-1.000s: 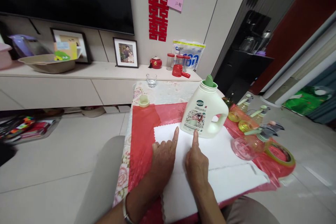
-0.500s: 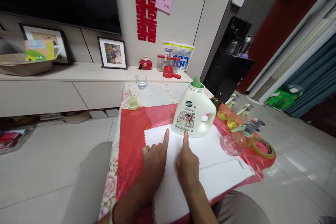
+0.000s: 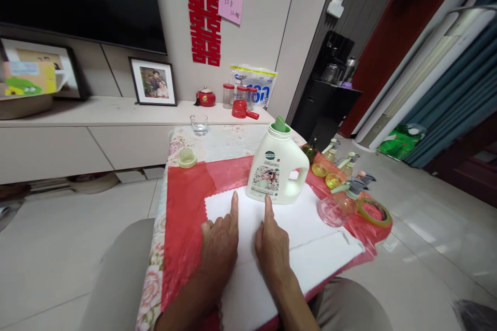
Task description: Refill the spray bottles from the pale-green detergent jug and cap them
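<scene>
A pale green laundry detergent jug (image 3: 289, 176) stands upright on a white cloth (image 3: 254, 289), uncapped, its green pouring spout showing at the mouth. My left hand (image 3: 219, 243) is over the cloth, in front of the jug's left side. Its index finger is stretched forward and the other fingers are curled; it holds nothing. My right hand (image 3: 273, 245) points the same way, its index fingertip at the lower edge of the jug's label. Whether that fingertip touches the jug I cannot tell. A pale translucent cap (image 3: 187, 159) sits on the table to the left.
Red plastic sheeting (image 3: 186, 217) lies under the cloth, over a floral tablecloth (image 3: 149, 287). On the right are a pink pump bottle (image 3: 336, 209), several other pump bottles and a roll of tape (image 3: 375, 212). A glass cup (image 3: 199, 125) stands at the back left.
The view has turned slightly to the right, so everything sits further left in the picture. Both hands keep their pointing pose, and the jug stays in place.
</scene>
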`<state>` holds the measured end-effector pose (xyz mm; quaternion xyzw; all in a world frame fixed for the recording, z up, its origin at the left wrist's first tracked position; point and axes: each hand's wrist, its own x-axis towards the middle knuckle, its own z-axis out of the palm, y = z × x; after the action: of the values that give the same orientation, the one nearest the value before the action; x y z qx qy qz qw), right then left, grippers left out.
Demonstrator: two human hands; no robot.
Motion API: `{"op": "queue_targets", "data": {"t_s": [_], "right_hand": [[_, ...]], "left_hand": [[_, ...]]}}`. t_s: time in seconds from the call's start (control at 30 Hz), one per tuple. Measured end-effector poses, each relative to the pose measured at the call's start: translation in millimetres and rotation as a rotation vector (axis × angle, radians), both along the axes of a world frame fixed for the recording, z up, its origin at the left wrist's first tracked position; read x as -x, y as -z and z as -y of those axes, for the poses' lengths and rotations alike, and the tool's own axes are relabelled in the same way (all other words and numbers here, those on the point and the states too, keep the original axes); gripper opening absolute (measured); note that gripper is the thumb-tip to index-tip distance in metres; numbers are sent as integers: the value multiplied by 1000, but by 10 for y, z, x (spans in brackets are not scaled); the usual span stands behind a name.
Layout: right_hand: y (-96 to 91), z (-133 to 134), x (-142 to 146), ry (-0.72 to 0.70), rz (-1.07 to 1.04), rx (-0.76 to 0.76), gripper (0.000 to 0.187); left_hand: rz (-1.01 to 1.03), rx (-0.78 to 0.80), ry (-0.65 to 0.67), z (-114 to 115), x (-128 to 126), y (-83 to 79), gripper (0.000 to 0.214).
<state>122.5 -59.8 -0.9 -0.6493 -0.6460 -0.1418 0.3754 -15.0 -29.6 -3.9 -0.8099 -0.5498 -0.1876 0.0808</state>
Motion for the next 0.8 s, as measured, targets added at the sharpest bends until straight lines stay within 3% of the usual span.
{"op": "queue_targets", "data": {"t_s": [0.13, 0.23, 0.33, 0.4, 0.5, 0.6, 0.7, 0.8], "right_hand": [[-233, 90, -167, 0, -94, -136, 41], [-421, 200, -450, 97, -193, -254, 27], [-500, 292, -837, 296, -328, -383, 30], [-477, 324, -1117, 425, -433, -441, 44], [-396, 327, -1499, 520, -559, -423, 67], [-356, 284, -1768, 521, -622, -348, 74], [-375, 194, -1900, 494, -652, -285, 76], [-402, 88, -1938, 466, -665, -226, 60]], "left_hand": [[98, 147, 174, -1, 31, -115, 66], [164, 235, 330, -22, -45, -244, 43], [299, 269, 380, -88, -214, -310, 39], [421, 243, 409, -146, -320, -273, 39], [604, 105, 473, -220, -383, -129, 39], [690, -26, 561, -259, -332, -5, 35], [725, -32, 607, -274, -255, 10, 35], [780, -4, 616, -269, -223, -35, 33]]}}
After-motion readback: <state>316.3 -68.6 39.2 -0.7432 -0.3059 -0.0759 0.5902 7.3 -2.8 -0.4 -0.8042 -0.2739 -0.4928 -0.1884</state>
